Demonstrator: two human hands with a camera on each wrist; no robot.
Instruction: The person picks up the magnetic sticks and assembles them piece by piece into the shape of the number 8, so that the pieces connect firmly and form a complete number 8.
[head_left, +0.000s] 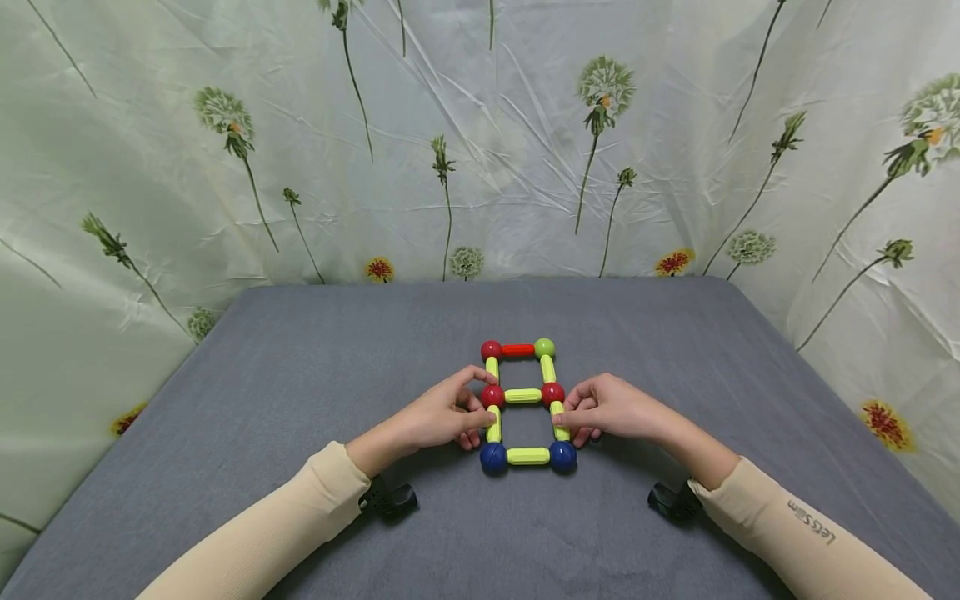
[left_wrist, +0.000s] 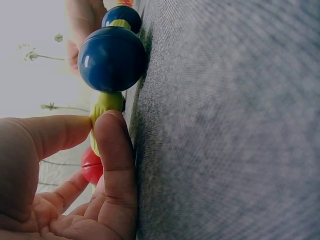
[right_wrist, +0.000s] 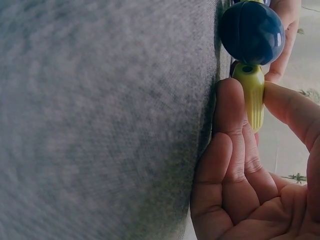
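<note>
A flat ladder shape of magnetic rods and balls lies on the grey cloth. Its near end has two blue balls (head_left: pixel 493 459) joined by a yellow-green rod (head_left: pixel 528 456); another such rod (head_left: pixel 522 396) links the middle red balls (head_left: pixel 552 393). A red rod (head_left: pixel 518 350) spans the far end, between a red ball and a green ball (head_left: pixel 544 348). My left hand (head_left: pixel 438 412) pinches the lower left side rod (left_wrist: pixel 107 102) between thumb and a finger, index by the red ball. With thumb and fingers, my right hand (head_left: pixel 611 407) pinches the lower right side rod (right_wrist: pixel 254 97).
Grey cloth (head_left: pixel 337 350) covers the table around the shape. Behind it hangs a pale curtain (head_left: pixel 510 208) printed with dandelions. Dark wrist-worn cameras (head_left: pixel 390 500) sit under both forearms, close to the cloth.
</note>
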